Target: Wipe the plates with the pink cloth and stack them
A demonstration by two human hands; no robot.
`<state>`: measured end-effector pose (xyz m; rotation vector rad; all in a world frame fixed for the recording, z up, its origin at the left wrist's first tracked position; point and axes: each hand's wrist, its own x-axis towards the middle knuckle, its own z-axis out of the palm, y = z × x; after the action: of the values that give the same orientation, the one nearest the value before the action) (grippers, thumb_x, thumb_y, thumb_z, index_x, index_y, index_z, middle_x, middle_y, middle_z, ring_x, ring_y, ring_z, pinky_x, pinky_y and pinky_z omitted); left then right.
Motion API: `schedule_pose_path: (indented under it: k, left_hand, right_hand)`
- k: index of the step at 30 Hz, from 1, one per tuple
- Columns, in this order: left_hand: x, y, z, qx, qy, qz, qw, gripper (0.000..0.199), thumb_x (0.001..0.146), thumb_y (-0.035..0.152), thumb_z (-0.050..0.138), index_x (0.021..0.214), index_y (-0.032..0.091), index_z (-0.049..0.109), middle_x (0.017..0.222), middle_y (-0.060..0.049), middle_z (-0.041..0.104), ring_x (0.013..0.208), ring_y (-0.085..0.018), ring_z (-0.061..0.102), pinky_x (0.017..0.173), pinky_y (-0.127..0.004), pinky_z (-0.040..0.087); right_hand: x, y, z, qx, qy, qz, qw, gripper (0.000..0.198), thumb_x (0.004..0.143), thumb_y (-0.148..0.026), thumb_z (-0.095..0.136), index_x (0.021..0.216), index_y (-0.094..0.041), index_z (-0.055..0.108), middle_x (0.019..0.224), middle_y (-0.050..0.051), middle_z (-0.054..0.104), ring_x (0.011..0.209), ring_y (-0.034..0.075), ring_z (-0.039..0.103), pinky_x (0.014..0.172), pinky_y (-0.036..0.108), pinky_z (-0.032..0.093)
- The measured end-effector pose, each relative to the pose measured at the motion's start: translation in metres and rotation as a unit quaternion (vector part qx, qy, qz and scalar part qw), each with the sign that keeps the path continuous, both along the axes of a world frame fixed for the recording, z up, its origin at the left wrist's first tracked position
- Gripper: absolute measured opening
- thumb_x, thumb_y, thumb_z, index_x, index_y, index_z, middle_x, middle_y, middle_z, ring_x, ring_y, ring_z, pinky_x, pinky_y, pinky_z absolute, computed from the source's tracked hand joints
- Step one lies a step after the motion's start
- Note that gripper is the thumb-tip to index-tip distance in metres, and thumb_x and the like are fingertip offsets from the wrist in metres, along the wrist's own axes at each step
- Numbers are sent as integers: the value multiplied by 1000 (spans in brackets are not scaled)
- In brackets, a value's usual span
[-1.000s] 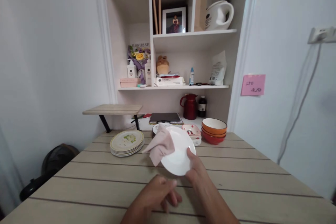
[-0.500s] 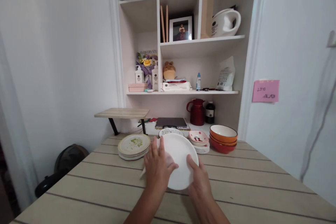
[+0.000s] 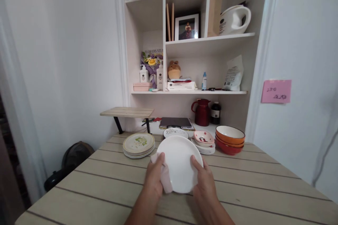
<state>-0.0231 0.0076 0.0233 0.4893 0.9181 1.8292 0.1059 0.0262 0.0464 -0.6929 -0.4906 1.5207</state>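
Note:
A plain white plate (image 3: 182,161) is held up over the table between my hands, its face tilted toward me. My left hand (image 3: 153,175) is closed around a pale pink cloth (image 3: 166,180), pinching it against the plate's left rim with the thumb on top. On the opposite rim my right hand (image 3: 205,180) grips the plate directly, thumb on the face and fingers behind. Just beyond the plate, partly covered by it, lies a speckled white plate (image 3: 175,133) with a dark rim.
A stack of plates with a green leaf pattern (image 3: 138,144) stands left. On the right are a pink-patterned dish (image 3: 204,137) on small white plates and stacked orange and red bowls (image 3: 230,135). Behind stand a low wooden riser (image 3: 127,112), a red jug (image 3: 202,112) and a shelf unit (image 3: 206,92).
My left hand has gone from spread fingers over the plate's left side to gripping its left rim through the cloth. My right hand keeps its hold. The view has shifted slightly left.

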Motion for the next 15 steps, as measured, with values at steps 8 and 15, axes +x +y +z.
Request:
schedule_pose_path:
  k: [8, 15]
  left_hand:
    - [48, 14, -22, 5, -120, -16, 993, 51, 74, 46, 75, 113, 16, 61, 107, -15, 73, 100, -31, 69, 83, -41, 57]
    - [34, 15, -22, 23, -89, -20, 996, 48, 74, 40, 76, 111, 14, 62, 105, -16, 73, 99, -31, 69, 85, -42, 57]
  right_hand:
    - [2, 3, -6, -31, 38, -69, 996, 62, 60, -34, 81, 115, -27, 55, 77, -5, 72, 63, 18, 68, 58, 32, 58]
    - [-1, 5, -10, -33, 51, 38, 997, 64, 65, -29, 78, 123, -26, 49, 85, 0, 74, 71, 21, 70, 69, 37, 58]
